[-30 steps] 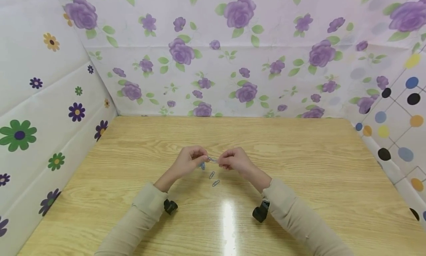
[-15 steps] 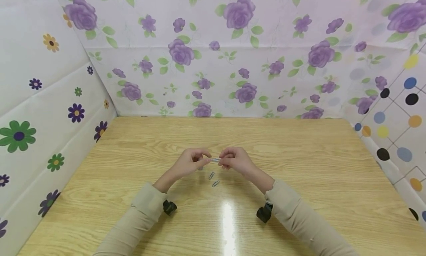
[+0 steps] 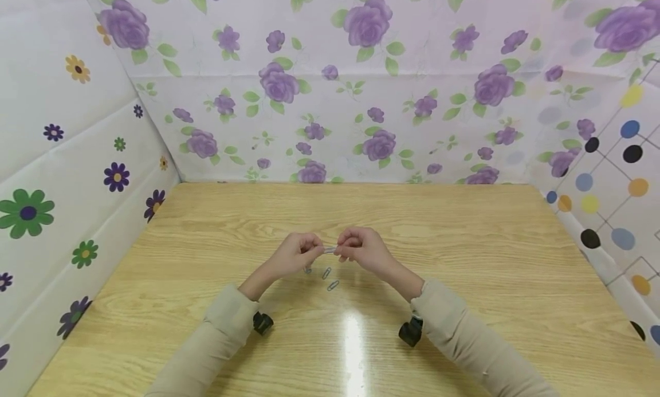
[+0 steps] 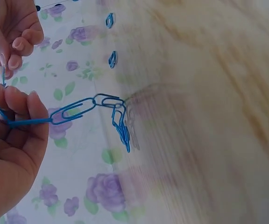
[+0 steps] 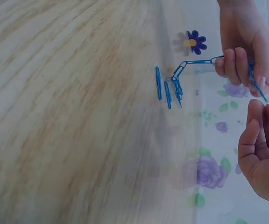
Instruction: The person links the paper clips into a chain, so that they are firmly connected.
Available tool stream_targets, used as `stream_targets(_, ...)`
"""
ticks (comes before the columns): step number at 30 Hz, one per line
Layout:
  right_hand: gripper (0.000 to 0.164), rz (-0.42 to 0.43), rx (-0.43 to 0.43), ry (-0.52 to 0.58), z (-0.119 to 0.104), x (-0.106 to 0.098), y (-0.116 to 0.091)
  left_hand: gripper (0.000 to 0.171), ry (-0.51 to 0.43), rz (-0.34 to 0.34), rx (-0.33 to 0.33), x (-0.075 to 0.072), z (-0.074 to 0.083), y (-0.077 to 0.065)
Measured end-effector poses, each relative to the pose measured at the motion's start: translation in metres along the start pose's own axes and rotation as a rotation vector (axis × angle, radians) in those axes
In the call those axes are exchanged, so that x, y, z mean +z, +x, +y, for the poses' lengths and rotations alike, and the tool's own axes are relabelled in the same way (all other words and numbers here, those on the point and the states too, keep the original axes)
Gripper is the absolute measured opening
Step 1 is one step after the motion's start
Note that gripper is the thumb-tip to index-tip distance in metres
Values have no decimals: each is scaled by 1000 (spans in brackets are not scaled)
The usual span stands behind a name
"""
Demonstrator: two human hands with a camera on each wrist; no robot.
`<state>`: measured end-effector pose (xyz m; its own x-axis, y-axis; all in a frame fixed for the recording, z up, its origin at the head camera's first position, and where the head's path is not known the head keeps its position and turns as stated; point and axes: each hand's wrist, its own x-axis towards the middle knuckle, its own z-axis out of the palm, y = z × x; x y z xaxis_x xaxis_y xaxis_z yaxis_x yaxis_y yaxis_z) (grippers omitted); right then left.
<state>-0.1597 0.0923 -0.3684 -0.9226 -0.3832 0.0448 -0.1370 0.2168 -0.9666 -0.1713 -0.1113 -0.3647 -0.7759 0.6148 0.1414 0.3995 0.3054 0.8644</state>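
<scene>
My left hand [image 3: 295, 255] pinches one end of a blue paper clip [image 5: 257, 87] in front of me. The fingertips of my right hand [image 3: 365, 250] pinch the other end. From the left fingers trails a chain of linked blue paper clips [image 4: 74, 111], its far end bunched low by the tabletop in the left wrist view. Whether the clip between the hands is hooked to another is hidden by the fingers. Two loose paper clips, a farther one [image 3: 327, 273] and a nearer one [image 3: 333, 285], lie on the table just below the hands.
The wooden table [image 3: 464, 242] spreads out on all sides of the hands. Behind it stands a floral cloth wall [image 3: 330, 128], with patterned cloth at left and right. Small black cameras hang at both wrists, the left camera [image 3: 263, 323] and the right camera [image 3: 411, 331].
The left fingers have resettled on the clip, and the hanging chain shows lower beneath the left hand. Both hands stay close together. The two loose clips remain on the table.
</scene>
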Motion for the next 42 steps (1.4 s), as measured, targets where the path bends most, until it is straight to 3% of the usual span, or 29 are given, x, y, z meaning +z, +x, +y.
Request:
stream_targets(6,16,-11,77,-44,23,-7,5,13,15,9,-2,-2,3,-5)
stream_targets(16,18,-175,112,-188,51,-5,7,14,29,-6,8,-7,5,-14)
stream_targets(26,22,-224,71,-192,61,4,9,14,77,13,41,-10,10,-24)
stream_targets(31,23,-231,46,-185,66,7,11,16,120,4,54,-12,6,-27)
stream_targets(36,19,-255,-7,-254,66,12,12,16,137,-14,50,-12,3,-29)
stream_targets(42,8,-262,-35,-317,63,17,10,15,148,-5,23,-11,-24,-28)
